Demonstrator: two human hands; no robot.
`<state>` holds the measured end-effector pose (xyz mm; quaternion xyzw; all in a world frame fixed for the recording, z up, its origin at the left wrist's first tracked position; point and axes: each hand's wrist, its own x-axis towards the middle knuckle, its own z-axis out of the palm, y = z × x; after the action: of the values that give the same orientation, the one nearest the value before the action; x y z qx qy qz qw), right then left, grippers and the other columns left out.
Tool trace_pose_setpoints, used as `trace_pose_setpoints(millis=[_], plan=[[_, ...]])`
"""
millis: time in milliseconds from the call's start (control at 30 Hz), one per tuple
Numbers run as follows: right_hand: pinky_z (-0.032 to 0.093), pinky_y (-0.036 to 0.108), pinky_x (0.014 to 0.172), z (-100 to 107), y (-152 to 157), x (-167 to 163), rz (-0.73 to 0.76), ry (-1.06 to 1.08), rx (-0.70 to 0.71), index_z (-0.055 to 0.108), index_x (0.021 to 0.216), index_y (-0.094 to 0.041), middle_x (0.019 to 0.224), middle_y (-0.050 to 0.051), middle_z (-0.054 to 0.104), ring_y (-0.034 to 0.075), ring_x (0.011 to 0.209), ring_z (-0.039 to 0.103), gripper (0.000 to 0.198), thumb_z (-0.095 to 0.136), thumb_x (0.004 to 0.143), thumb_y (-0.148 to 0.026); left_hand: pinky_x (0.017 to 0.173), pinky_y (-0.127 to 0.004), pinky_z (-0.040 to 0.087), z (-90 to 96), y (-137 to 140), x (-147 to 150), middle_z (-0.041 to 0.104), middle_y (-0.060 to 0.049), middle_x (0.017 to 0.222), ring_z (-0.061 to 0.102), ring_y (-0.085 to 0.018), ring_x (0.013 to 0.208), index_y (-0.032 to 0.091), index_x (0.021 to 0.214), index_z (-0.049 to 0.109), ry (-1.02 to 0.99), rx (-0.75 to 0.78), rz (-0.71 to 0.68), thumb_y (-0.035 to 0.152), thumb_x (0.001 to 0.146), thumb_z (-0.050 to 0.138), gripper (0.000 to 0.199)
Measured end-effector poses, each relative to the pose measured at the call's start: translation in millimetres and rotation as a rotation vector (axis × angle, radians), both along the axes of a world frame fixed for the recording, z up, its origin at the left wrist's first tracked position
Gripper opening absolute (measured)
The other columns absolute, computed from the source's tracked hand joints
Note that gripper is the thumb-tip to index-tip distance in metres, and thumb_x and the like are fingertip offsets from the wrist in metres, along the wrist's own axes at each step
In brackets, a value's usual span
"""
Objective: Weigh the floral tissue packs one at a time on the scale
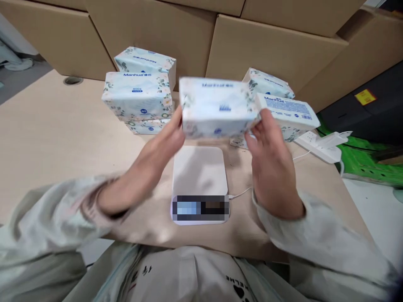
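Between my two hands is a tissue pack (217,107), pale blue and white with flower prints, raised above the table and slightly blurred. My left hand (160,144) grips its left end, and my right hand (272,155) closes on its right end. Below the pack lies a flat white scale (201,167) with a pixelated display strip along its near side. To the left, more tissue packs (138,92) of the same print are stacked. Another group of packs (288,111) sits at the right, partly covered by the held pack and my right hand.
Large cardboard boxes (157,29) form a wall behind the wooden table (63,138). A white power strip (321,147) lies at the right edge, beside a green crate (362,155). A thin white cable (242,193) runs from the scale. A round cable hole (73,80) is at the back left.
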<state>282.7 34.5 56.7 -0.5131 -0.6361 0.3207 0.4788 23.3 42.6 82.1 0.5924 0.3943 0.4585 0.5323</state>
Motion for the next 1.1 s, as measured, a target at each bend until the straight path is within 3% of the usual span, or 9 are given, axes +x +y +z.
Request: trace_pose_setpoints(millis=[133,233,367,533,733,1100], plan=[[0.035,0.06,0.145,-11.7,-92.2,-10.8,0.041,0.07,-0.141,0.026,0.178,-0.05,0.191,-0.008,0.027,0.029,0.178,0.027,0.075,0.061,0.112,-0.044,0.151,-0.051,0.016,-27.5,-76.4,-32.8,0.026,0.018,0.187,0.016,-0.03,0.179,0.051,0.177,0.034,0.104,-0.056,-0.103,0.05,0.116,0.054,0.064],[0.035,0.063,0.144,-38.2,-114.5,-14.4,0.022,0.116,-0.157,0.028,0.178,-0.046,0.19,-0.002,0.029,0.031,0.176,0.033,0.076,0.063,0.112,-0.034,0.151,-0.05,0.016,-50.9,-90.2,-38.8,0.024,0.017,0.187,0.017,-0.029,0.179,0.051,0.177,0.032,0.14,-0.035,-0.111,0.044,0.116,0.055,0.066],[0.036,0.063,0.142,-68.0,-101.5,-8.4,-0.063,0.124,0.028,0.047,0.173,-0.038,0.18,0.004,0.05,0.032,0.17,0.045,0.062,0.06,0.112,-0.033,0.149,-0.045,0.025,-76.0,-72.3,-33.4,0.045,0.008,0.18,0.034,-0.027,0.175,0.04,0.171,0.052,0.033,0.135,0.055,0.042,0.117,0.051,0.054],[0.042,0.065,0.137,-77.8,-78.9,-0.4,-0.255,0.267,0.209,0.065,0.16,-0.036,0.16,0.006,0.069,0.032,0.155,0.062,0.047,0.052,0.114,-0.038,0.143,-0.037,0.036,-91.9,-50.8,-29.0,0.062,0.004,0.169,0.047,-0.024,0.168,0.03,0.159,0.069,-0.19,0.269,0.256,0.045,0.117,0.044,0.051],[0.048,0.07,0.13,-78.8,-78.4,0.8,-0.302,0.254,0.193,0.071,0.152,-0.023,0.151,0.016,0.072,0.038,0.147,0.068,0.051,0.054,0.111,-0.048,0.139,-0.031,0.041,-96.2,-48.9,-30.4,0.065,0.002,0.166,0.052,-0.022,0.164,0.027,0.158,0.071,-0.192,0.217,0.245,0.049,0.116,0.042,0.056],[0.054,0.066,0.126,-81.0,-70.2,1.4,-0.326,0.361,0.231,0.079,0.135,-0.024,0.135,0.01,0.08,0.031,0.133,0.076,0.041,0.052,0.11,-0.043,0.14,-0.033,0.041,-96.1,-47.5,-30.3,0.068,0.003,0.163,0.055,-0.021,0.162,0.03,0.155,0.073,-0.164,0.196,0.223,0.055,0.114,0.041,0.058]])
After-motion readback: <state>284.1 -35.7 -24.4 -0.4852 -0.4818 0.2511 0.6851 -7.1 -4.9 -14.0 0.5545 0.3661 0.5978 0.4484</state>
